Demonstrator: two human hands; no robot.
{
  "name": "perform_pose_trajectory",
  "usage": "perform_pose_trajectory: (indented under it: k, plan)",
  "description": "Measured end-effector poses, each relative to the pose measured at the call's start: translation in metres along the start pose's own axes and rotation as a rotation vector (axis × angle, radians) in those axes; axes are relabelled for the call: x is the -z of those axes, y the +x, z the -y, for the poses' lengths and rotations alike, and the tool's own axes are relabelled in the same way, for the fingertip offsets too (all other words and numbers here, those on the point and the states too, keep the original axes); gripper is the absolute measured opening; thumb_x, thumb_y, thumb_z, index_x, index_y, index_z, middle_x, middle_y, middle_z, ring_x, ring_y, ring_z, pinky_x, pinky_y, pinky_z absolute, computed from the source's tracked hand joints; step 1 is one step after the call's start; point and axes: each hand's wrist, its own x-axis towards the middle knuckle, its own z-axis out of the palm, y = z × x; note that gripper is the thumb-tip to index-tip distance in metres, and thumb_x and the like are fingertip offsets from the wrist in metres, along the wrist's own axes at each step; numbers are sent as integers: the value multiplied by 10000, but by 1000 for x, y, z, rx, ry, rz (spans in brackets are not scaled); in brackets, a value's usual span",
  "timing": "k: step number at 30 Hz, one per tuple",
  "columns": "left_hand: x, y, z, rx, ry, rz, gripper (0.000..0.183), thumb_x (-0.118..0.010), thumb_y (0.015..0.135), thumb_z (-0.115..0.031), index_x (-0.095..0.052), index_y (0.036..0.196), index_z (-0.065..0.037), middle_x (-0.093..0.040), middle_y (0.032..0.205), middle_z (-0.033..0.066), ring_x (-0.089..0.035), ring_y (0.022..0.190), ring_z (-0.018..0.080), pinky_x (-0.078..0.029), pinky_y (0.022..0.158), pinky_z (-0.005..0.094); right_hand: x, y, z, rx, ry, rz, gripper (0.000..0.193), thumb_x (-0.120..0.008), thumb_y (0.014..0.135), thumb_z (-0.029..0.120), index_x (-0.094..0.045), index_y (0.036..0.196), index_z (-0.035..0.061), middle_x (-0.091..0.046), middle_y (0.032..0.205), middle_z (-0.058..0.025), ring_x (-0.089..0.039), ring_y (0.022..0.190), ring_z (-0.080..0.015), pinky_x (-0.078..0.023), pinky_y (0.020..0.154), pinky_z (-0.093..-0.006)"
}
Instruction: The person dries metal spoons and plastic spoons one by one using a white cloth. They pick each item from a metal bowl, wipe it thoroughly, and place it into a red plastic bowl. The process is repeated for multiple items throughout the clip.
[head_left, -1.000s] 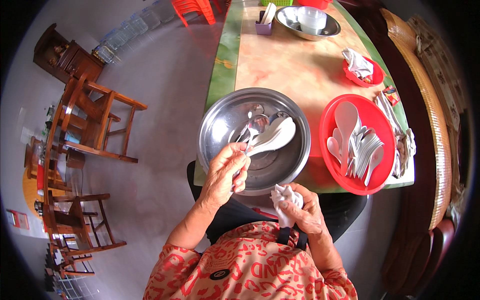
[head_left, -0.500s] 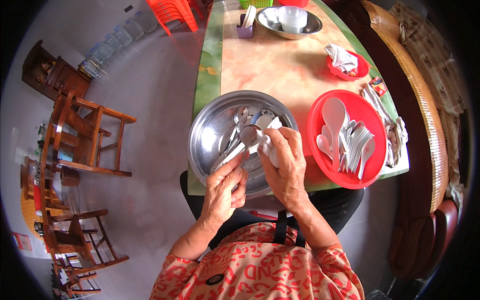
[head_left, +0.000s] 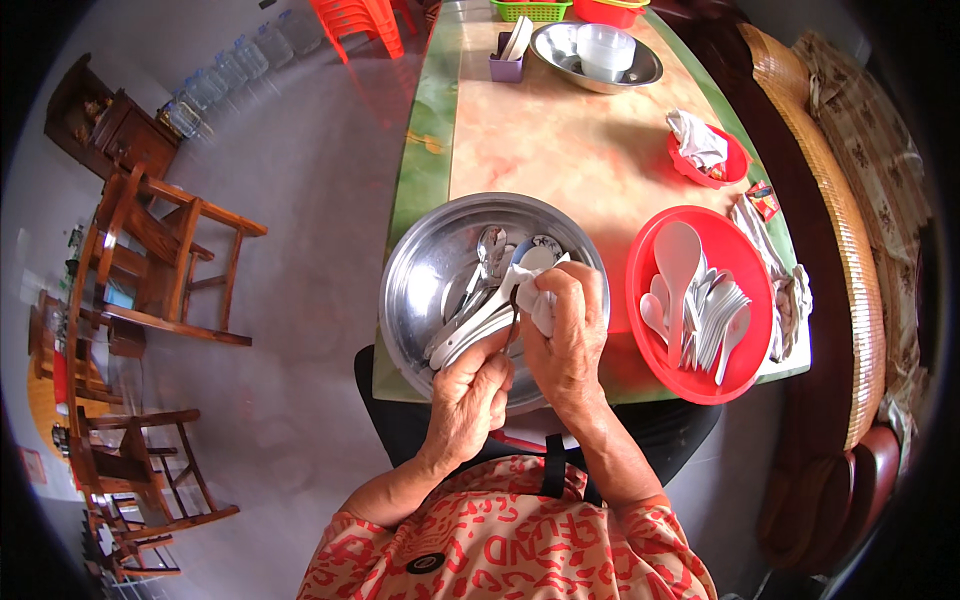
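Note:
My left hand (head_left: pixel 466 398) is closed round the handle of a metal spoon (head_left: pixel 513 328), over the near side of a steel basin (head_left: pixel 402 285). A white cloth (head_left: pixel 537 304) is gripped in my right hand (head_left: pixel 570 335) and folded against the spoon's bowl, which it largely hides. White spoons (head_left: pixel 478 332) lie in the basin with a few metal spoons (head_left: pixel 491 243) and a blue-patterned piece (head_left: pixel 545 245). To the right, a red basin (head_left: pixel 690 390) holds several white spoons (head_left: pixel 715 310) and a large white rice paddle (head_left: pixel 679 255).
Beyond stand a small red basket (head_left: pixel 738 165) with a cloth, a steel bowl (head_left: pixel 640 75) with clear plastic tubs (head_left: pixel 605 50), and a purple holder (head_left: pixel 506 69). Crumpled cloths (head_left: pixel 795 300) lie along the table's right edge. Wooden chairs (head_left: pixel 180 260) stand at left.
The metal spoon has turned and tilted, so its bowl is now mostly covered by the cloth. Both hands moved slightly; my left shifted right, closer to my right. The whole view also shifted a little.

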Motion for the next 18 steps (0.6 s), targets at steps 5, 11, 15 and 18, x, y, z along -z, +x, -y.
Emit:
perform_pose_trajectory:
  k: [5, 11, 15, 18]
  plan:
    - [1, 4, 4, -43, 1, 7, 348, -446, 976, -166, -469, 1314, -89, -458, 749, -19, -334, 490, 5, -271, 407, 152, -8, -4, -7, -93, -43, -57, 352, -709, 620, -70, -581, 935, 22, -518, 927, -138, -542, 839, -292, -473, 679, -358]
    - [6, 11, 5, -80, 90, -38, 335, -444, 976, -164, -485, 1296, -76, -461, 720, -21, -333, 476, -3, -255, 385, 150, -4, -6, -7, -148, 125, 177, 323, -679, 683, -58, -576, 985, -4, -541, 981, -145, -594, 841, -309, -503, 704, -360]
    - [13, 15, 11, -82, 98, -63, 318, -448, 975, -163, -505, 1273, -66, -464, 712, -25, -330, 470, -1, -249, 376, 154, 6, -9, -10, -177, 287, 376, 291, -678, 713, -23, -574, 984, -5, -559, 997, -152, -605, 850, -332, -509, 705, -366]
    - [17, 17, 10, -53, 145, -70, 307, -447, 976, -159, -515, 1258, -59, -466, 716, -30, -339, 486, 1, -266, 397, 153, 16, -12, -13, -268, 291, 539, 268, -673, 724, -7, -573, 973, -10, -569, 965, -164, -607, 874, -344, -511, 695, -377]
